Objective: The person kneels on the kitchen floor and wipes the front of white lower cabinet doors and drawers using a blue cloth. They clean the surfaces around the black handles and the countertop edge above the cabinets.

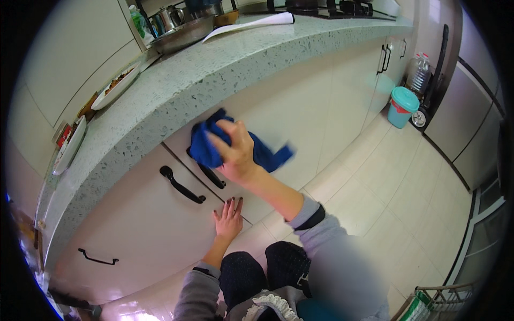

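My right hand grips a blue cloth against the upper part of a pale cabinet door, just under the speckled countertop. One end of the cloth trails off to the right, blurred. The cloth partly covers a black door handle. On the neighbouring door to the left, a second black handle is uncovered. Lower down, my left hand rests with fingers spread on the door fronts near the gap between them, holding nothing.
The countertop edge curves above the doors. Plates of food, a metal pan and a gas stove stand on it. A turquoise lidded bin is on the floor by the refrigerator; a wire rack is at lower right.
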### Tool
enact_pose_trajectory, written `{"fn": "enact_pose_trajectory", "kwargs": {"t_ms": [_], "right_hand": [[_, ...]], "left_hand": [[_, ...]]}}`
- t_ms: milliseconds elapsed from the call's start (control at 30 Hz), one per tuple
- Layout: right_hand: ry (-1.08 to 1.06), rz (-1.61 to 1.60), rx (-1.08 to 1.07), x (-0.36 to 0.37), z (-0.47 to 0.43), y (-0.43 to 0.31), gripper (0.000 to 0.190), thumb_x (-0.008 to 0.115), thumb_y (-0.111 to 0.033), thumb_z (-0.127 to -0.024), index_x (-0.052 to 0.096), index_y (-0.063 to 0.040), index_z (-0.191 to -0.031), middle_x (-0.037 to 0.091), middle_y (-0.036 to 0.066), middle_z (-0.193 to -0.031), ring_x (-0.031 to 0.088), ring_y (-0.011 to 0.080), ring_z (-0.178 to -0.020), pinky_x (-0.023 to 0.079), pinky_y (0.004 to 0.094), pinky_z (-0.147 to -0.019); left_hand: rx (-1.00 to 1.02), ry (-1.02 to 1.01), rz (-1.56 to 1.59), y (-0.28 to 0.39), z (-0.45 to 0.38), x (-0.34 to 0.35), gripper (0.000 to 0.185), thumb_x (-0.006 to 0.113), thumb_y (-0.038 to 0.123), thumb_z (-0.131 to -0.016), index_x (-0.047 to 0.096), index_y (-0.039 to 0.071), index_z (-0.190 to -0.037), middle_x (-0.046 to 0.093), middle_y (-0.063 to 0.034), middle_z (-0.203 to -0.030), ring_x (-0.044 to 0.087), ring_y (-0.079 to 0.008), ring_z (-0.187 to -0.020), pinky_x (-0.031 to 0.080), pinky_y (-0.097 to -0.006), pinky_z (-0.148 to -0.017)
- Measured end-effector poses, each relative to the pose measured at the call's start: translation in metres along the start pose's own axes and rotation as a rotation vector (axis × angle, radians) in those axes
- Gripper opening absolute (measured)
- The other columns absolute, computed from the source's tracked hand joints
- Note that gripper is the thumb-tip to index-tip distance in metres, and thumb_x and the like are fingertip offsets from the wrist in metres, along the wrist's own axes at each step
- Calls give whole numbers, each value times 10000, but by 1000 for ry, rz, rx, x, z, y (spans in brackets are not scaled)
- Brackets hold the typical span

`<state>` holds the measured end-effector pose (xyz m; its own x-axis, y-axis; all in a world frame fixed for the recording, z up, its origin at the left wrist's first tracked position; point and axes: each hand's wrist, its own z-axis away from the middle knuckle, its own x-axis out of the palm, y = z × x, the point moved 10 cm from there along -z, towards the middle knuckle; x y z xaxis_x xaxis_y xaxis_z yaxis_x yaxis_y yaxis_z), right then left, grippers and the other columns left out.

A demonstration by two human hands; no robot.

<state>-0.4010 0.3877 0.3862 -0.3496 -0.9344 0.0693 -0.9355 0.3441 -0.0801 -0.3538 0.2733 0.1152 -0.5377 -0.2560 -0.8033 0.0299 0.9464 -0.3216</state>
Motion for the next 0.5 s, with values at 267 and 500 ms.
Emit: {"fn": "enact_pose_trajectory", "kwargs": {"t_ms": [267,500], "right_hand": [[-677,-19,-147,-19,162,10,331,587,-116,-652,612,-205,-970,491,30,-1034,494,246,-804,447,338,-683],[-1379,-138,925,-61,336,60,823,671,-32,-620,268,-84,-1336,414,210,-1163,505,335,-933,450,363,-813]], "left_hand": [[-58,-42,216,6,-4,-32,494,544,162,-708,496,129,-1199,340,-98,-1349,310,-268,-1263,197,-644,-967],[36,-172,745,43,-3,-46,479,579,149,-752,438,52,-1200,388,-153,-1263,459,-323,-1113,410,-424,-888]]}}
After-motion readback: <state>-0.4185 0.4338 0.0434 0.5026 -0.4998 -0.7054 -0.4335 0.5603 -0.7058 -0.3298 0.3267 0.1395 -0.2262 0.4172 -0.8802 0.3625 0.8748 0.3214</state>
